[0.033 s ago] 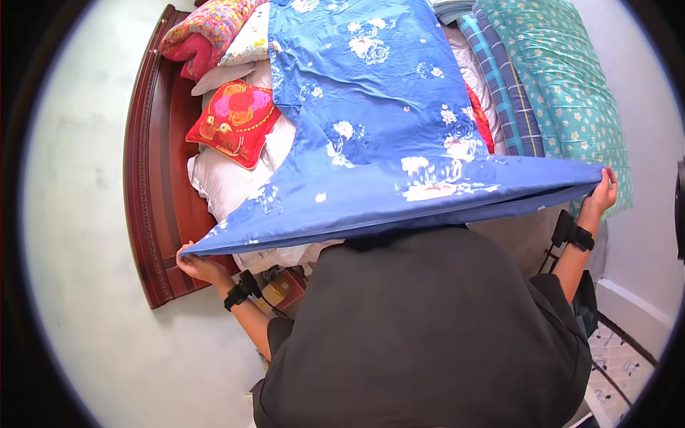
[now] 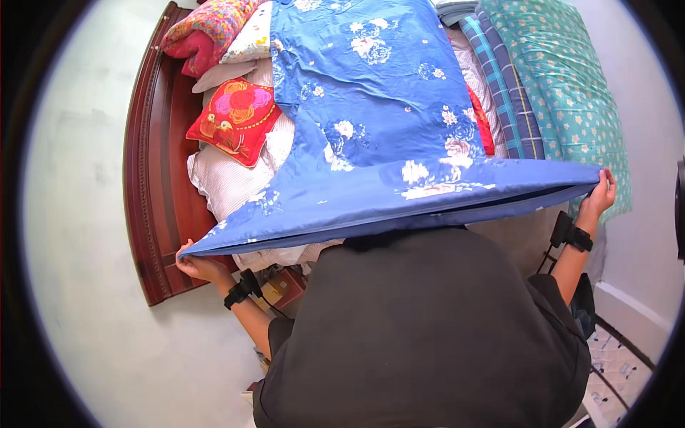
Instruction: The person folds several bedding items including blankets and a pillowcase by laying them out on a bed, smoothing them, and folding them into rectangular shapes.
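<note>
A blue duvet cover (image 2: 385, 128) with white and pink flowers lies over the bed, its near edge pulled taut across in front of my body. My left hand (image 2: 200, 265) is closed on the left corner, beside the headboard. At the far right, my right hand (image 2: 604, 194) grips the other corner, raised near the green quilt. Between the hands the near edge parts into two layers, with a dark gap between them. The inside of the cover is hidden.
The dark red wooden headboard (image 2: 160, 164) runs along the left. Near it are a red embroidered cushion (image 2: 237, 123), a striped pillow (image 2: 225, 178) and a bright patterned quilt (image 2: 210, 32). On the right lie folded checked bedding (image 2: 503, 89) and a folded green floral quilt (image 2: 564, 85), beside the wall.
The dark gap along the cover's near edge shows longer, reaching toward the left corner. Both hands keep their hold in nearly the same places.
</note>
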`<state>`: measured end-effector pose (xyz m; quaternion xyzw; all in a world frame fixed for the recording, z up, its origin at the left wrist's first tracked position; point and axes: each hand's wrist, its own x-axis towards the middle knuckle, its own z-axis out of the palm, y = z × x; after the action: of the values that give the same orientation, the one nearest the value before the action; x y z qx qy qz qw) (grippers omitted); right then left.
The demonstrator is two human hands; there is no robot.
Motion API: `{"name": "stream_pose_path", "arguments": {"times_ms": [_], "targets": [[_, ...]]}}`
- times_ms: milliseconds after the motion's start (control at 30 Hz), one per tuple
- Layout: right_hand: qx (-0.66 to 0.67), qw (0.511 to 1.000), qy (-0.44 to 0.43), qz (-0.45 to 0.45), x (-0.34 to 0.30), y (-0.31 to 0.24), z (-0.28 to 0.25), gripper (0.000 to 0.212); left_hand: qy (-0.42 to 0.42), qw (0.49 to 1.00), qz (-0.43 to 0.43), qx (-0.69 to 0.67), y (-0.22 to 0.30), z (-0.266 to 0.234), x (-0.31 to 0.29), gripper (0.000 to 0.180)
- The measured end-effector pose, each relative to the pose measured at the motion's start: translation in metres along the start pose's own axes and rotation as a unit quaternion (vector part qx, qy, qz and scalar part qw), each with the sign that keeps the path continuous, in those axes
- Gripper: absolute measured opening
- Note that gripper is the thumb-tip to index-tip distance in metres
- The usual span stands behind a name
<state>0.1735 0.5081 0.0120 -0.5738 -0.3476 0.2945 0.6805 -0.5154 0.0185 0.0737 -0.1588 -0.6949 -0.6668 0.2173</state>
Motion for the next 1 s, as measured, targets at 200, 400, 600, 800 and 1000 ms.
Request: {"name": "stream_pose_path", "arguments": {"times_ms": [200, 400, 600, 800, 1000], "targets": [[-0.043, 0.994, -0.081, -0.052, -0.014, -0.011, 0.034, 0.024, 0.137, 0.989, 0.057, 0.015, -0.002, 0.006, 0.010, 0.015], [-0.060, 0.933, -0.337, -0.113, -0.080, -0.104, 0.128, 0.047, -0.121, 0.958, 0.068, -0.253, 0.015, 0.082, 0.036, 0.017], [0.007, 0.840, -0.525, -0.138, -0.165, -0.140, 0.212, 0.054, -0.476, 0.828, -0.017, -0.297, 0.109, 0.235, -0.063, 0.018], [0.016, 0.784, -0.595, -0.179, -0.239, -0.157, 0.236, 0.055, -0.608, 0.750, 0.153, -0.213, 0.182, 0.304, -0.147, 0.013], [0.032, 0.771, -0.612, -0.171, -0.257, -0.162, 0.227, 0.055, -0.548, 0.789, 0.072, -0.268, 0.171, 0.298, -0.166, 0.013]]}}
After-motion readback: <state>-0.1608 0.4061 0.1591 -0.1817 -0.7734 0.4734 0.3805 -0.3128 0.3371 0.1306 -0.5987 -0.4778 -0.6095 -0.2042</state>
